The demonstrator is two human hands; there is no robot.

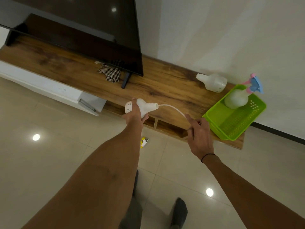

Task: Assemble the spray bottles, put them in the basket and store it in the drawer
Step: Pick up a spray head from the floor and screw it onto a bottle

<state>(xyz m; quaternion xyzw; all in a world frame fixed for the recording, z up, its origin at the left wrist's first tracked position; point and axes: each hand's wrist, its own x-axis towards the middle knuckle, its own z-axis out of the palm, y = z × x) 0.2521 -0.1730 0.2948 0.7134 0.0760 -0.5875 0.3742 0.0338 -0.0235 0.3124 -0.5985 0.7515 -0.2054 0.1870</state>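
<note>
The left hand (134, 113) gripped a white bottle (143, 107) around its belly, fingers wrapped round it, holding it on its side just above the front edge of the wooden worktop (74, 63). Its long axis ran left to right, with the open neck pointing toward the right hand (198, 134). A thin white dip tube (173, 108) curved out of that neck and arced down to the right hand, whose fingers were curled in a pinch on the tube's far end; whatever spray head it belonged to was hidden behind that hand. The next move likely turned on this line: the tube had to slide leftward along the bottle's axis, so the right hand was the one placed to feed it in.

To the right, a green basket (214, 119) overhung the worktop's edge, holding an assembled bottle (236, 100) with a blue and pink trigger (255, 84). Another capless bottle (212, 81) lay on its side just behind the basket.
</note>
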